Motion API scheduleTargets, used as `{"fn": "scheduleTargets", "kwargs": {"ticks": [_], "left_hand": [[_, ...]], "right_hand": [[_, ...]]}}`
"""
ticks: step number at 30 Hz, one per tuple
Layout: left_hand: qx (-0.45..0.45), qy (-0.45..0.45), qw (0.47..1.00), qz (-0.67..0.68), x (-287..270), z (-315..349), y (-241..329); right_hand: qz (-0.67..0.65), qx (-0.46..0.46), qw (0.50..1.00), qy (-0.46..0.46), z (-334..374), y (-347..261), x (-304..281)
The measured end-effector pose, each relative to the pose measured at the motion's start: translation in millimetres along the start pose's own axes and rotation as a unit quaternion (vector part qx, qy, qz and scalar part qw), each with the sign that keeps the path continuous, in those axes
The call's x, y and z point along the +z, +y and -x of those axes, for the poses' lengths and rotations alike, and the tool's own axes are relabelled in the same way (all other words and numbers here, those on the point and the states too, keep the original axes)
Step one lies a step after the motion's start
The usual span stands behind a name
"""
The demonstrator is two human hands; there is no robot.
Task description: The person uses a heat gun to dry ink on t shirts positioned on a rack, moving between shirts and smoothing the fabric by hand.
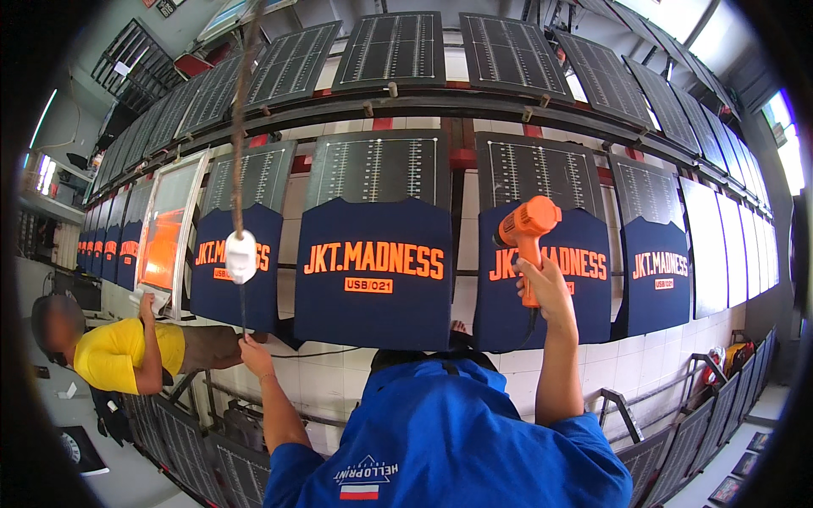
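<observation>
Shirtfront [440, 436], heat gun [537, 218] in right hand [550, 294]

Beneath the right hand [549, 289], I see a white, square-tiled floor [644, 360]; far to its right, a tall, bright window [786, 144].

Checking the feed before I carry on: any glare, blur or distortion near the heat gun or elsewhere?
Head view, right of centre: heat gun and right hand look fairly sharp; head view, rim: rows of black platens bend, bright opening at right glares; head view, left: co-worker's head is blurred.
</observation>
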State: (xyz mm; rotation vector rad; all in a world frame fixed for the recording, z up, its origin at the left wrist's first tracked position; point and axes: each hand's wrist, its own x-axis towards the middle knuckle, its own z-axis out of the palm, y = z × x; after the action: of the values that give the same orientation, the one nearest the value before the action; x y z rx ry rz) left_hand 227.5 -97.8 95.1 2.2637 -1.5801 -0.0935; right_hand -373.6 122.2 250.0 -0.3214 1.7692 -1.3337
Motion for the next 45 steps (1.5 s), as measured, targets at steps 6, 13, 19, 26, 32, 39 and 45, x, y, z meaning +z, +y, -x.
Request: {"fn": "scheduleTargets", "kwargs": {"ticks": [6, 13, 19, 26, 32, 39, 45], "left_hand": [[-0.027, 0.027, 0.999, -0.004, -11, -99, -52], [-0.053, -0.028, 0.998, -0.01, 20, -183, -93], [-0.311, -0.104, 0.926, 0.187, 81, -224, -152], [-0.441, -0.082, 0.783, 0.432, 85, -202, -104], [-0.42, 0.014, 0.801, 0.427, 102, -209, -105], [-0.388, -0.015, 0.881, 0.268, 84, -193, -75], [-0.404, -0.027, 0.87, 0.281, 76, -188, -63]], "right_hand": [[-0.304, 0.129, 0.941, -0.076, 44, 22, 78], [-0.31, 0.068, 0.945, -0.079, 47, 29, 187], [-0.174, 0.05, 0.983, 0.005, 41, -6, 175], [0.02, 0.028, 0.996, 0.082, 51, -11, 170], [0.002, 0.02, 0.996, 0.087, 52, 1, 167], [0.008, 0.037, 0.996, 0.083, 50, 3, 166], [0.015, 0.038, 0.995, 0.089, 49, 8, 165]]}}
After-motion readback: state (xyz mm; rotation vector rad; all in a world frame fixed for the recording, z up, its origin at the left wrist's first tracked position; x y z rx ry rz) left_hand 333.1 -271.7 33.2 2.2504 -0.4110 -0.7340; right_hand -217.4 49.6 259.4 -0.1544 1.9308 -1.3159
